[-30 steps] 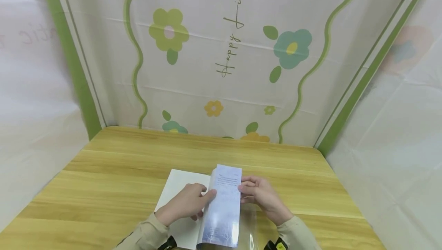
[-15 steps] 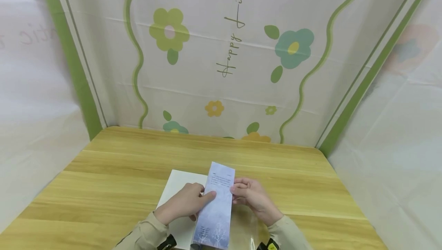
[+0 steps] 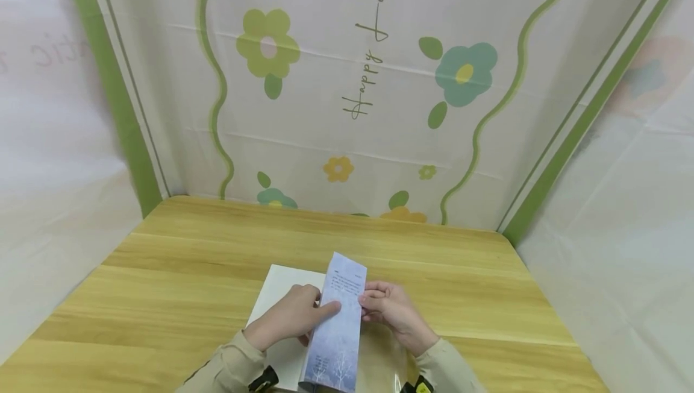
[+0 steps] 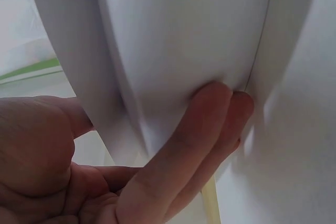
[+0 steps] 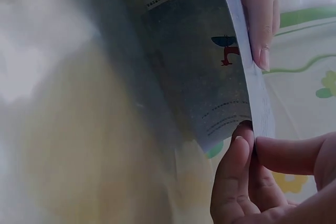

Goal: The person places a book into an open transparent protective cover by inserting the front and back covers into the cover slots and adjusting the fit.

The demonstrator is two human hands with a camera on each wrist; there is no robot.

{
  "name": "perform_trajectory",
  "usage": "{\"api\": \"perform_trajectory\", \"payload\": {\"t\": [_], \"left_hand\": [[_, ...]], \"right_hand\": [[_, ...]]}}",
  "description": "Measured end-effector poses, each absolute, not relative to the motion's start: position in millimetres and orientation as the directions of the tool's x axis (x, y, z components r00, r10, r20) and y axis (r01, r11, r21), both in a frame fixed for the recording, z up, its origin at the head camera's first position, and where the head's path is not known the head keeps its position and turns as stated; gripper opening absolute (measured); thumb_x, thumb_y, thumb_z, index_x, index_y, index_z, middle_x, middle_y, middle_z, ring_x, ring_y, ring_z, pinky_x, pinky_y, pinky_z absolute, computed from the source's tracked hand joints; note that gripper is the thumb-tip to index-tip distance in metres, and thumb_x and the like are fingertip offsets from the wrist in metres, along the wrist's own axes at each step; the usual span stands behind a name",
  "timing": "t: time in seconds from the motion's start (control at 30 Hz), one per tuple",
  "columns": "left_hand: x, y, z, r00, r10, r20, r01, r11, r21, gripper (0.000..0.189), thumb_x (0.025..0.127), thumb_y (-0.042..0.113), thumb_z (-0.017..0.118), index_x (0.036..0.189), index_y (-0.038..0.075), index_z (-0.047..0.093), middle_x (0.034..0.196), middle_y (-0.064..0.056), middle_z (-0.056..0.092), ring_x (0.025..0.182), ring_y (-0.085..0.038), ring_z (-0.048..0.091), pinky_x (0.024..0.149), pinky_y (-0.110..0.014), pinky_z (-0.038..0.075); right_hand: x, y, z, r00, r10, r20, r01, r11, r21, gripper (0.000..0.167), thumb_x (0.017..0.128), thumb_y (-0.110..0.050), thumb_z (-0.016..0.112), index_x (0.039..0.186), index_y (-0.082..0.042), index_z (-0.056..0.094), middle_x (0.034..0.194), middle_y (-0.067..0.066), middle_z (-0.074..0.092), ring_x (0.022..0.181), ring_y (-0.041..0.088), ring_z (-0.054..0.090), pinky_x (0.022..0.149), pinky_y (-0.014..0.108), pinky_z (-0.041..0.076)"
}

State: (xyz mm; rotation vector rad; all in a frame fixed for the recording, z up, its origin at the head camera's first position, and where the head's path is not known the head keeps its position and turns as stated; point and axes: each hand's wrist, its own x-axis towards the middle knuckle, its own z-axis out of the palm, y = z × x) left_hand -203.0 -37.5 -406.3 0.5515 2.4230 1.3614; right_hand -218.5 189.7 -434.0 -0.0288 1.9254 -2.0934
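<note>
A book lies at the near edge of the table, its white page [image 3: 293,275] on the left. Its pale blue-violet cover flap [image 3: 335,339], printed with small text and white trees, stands raised over it. My left hand [image 3: 287,317] holds the flap, thumb on the printed face and fingers behind. In the left wrist view those fingers [image 4: 178,145] press against a curved white sheet. My right hand [image 3: 398,314] pinches the flap's right edge between thumb and fingers. The right wrist view shows the cover's other side [image 5: 194,66], with a barcode and a small red-and-blue drawing.
Clear plastic film [image 3: 384,354] spreads to the right of the flap, under my right wrist. The wooden table [image 3: 217,242] reaches back to a white curtain [image 3: 314,110] with flowers and lettering. More hanging cloth encloses both sides.
The flap has swung left and leans slightly, its glare gone. My right hand has moved left with its edge. My left hand has stayed almost where it was.
</note>
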Motion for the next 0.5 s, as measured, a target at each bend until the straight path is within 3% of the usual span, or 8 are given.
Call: {"api": "perform_trajectory", "payload": {"t": [0.5], "left_hand": [[-200.9,-39.8,-406.0,-0.876,0.481,-0.045,0.191,0.432,0.882,0.032,0.094,0.032,0.066,0.082,0.002,0.065,0.060,-0.002,0.062,0.045,-0.017,0.061,0.040,-0.033,0.054]], "right_hand": [[-213.9,185.9,-438.2,-0.955,-0.241,-0.175,0.191,-0.046,-0.980,0.029,0.088,0.001,0.069,0.113,0.012,0.060,0.092,0.013,0.072,0.068,0.014,0.065,0.064,0.024,0.056]]}}
